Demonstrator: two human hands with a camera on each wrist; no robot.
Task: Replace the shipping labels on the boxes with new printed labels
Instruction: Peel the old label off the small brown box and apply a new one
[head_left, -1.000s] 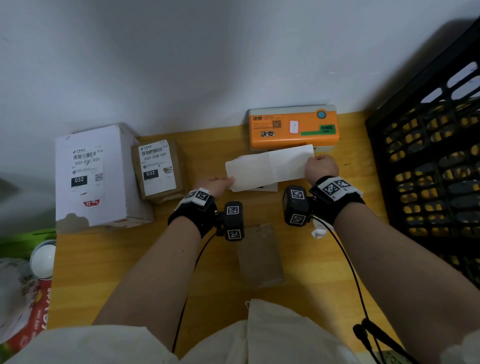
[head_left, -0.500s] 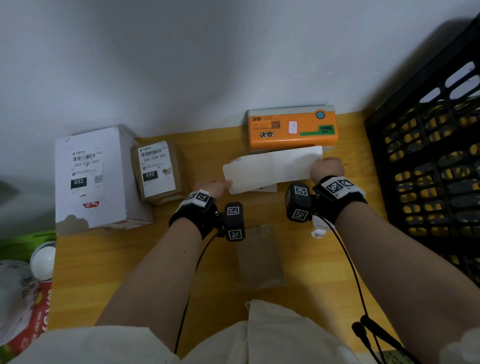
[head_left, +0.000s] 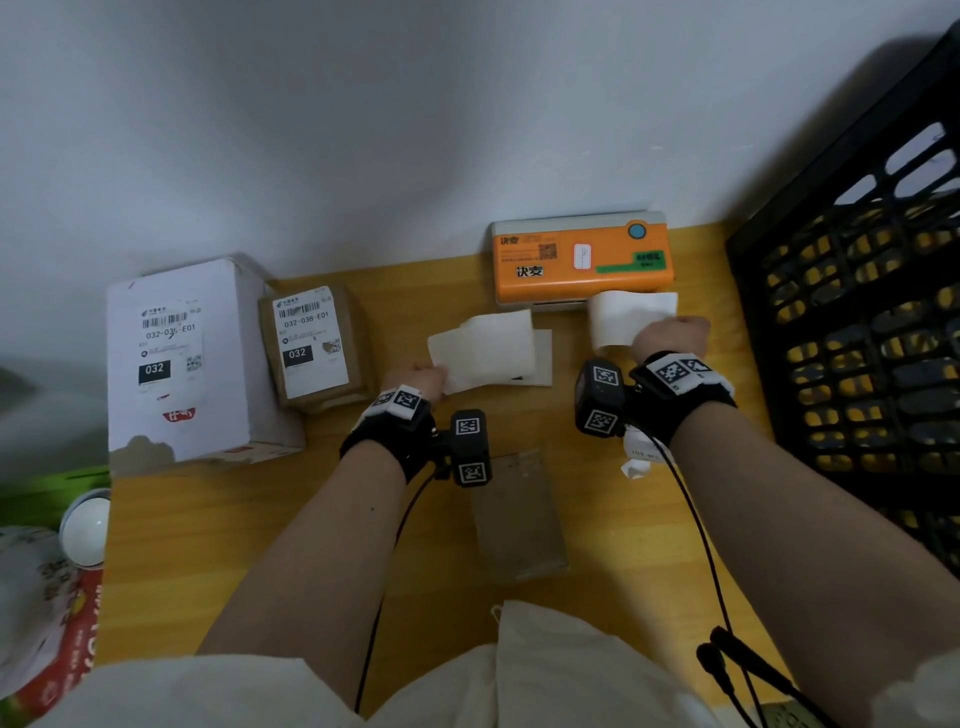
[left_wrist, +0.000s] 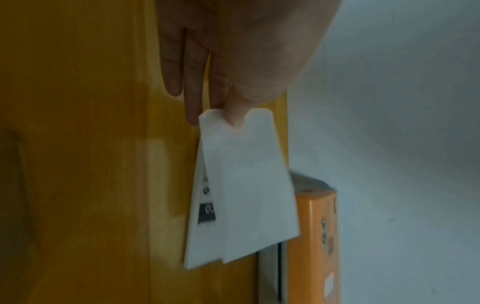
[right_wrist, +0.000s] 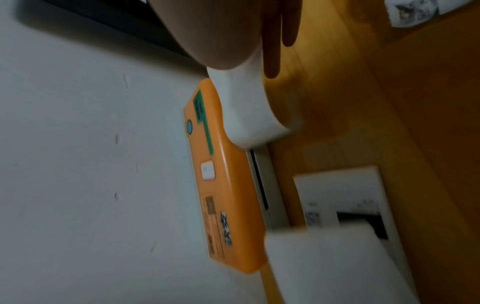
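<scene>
My left hand (head_left: 423, 375) pinches the near corner of a blank white label sheet (head_left: 483, 349) between thumb and fingers (left_wrist: 235, 117), just above the table. It hangs over a printed label (head_left: 544, 358) that lies flat on the wood. At the slot of the orange label printer (head_left: 582, 260), my right hand (head_left: 670, 336) grips a second white piece (head_left: 626, 317), which curls downward (right_wrist: 246, 111). A white box (head_left: 176, 358) and a small brown box (head_left: 311, 345) stand at the far left, each with a "032" label on top.
A flat brown parcel (head_left: 519, 514) lies on the wooden table (head_left: 218, 545) between my forearms. A crumpled paper scrap (head_left: 636, 460) sits under my right wrist. A black slatted crate (head_left: 857, 338) walls off the right side. A white wall runs behind the printer.
The single long white strip held between both hands is now two separate pieces. My right hand has moved right to the printer slot with its piece; my left keeps the other.
</scene>
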